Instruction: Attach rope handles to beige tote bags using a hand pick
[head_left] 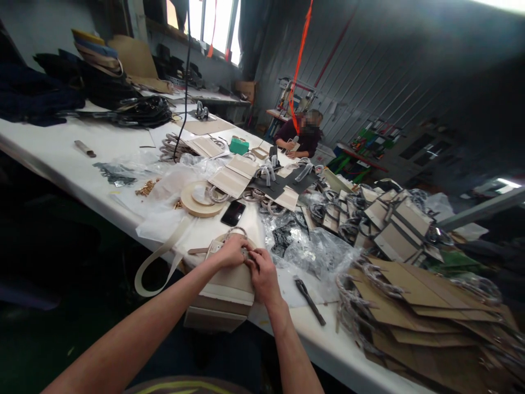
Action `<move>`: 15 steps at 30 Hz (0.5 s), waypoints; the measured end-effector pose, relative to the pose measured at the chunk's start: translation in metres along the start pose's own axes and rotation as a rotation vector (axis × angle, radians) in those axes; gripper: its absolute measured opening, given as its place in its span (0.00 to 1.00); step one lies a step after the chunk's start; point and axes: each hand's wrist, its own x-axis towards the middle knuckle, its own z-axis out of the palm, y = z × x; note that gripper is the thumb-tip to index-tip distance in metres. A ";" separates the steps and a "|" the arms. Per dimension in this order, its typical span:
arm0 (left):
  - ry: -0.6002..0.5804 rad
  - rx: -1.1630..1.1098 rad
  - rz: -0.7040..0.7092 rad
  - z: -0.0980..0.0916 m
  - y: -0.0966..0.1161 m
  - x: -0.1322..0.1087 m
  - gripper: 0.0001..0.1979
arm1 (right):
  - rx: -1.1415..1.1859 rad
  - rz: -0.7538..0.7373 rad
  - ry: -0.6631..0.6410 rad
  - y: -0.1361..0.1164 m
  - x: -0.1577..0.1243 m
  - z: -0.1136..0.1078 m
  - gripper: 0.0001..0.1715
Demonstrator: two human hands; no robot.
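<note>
A beige bag panel (232,280) lies at the table's near edge, its lower part hanging over the side. A plastic-wrapped handle (235,231) curves up at its far end. Over that end my left hand (233,250) is closed, fingertips pinched together. Right beside it, my right hand (262,269) is closed too, its fingers bent towards the left fingertips. What sits between the fingers is small and mostly hidden. A brown strap end (198,250) sticks out to the left of the panel.
A phone (233,213) and a tape roll (202,200) lie beyond my hands. To the right are a black-handled tool (309,302), plastic bags (315,251) and stacked brown panels (426,312). Across the table a co-worker (301,137) handles a piece.
</note>
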 end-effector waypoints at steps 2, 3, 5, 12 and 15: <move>-0.027 -0.025 -0.005 -0.001 -0.001 0.001 0.18 | -0.001 -0.006 -0.005 0.001 0.002 -0.001 0.17; -0.035 -0.028 -0.013 -0.001 -0.001 0.001 0.19 | -0.001 -0.008 -0.003 0.001 0.003 -0.001 0.17; -0.020 -0.010 -0.035 0.001 -0.001 0.001 0.19 | -0.005 -0.002 0.005 0.000 0.004 -0.003 0.17; -0.011 0.009 -0.087 0.006 0.007 0.011 0.15 | -0.048 0.029 0.005 -0.027 0.004 -0.009 0.22; -0.049 0.019 -0.153 -0.010 0.011 0.013 0.14 | -0.082 -0.016 0.158 -0.033 -0.011 -0.031 0.23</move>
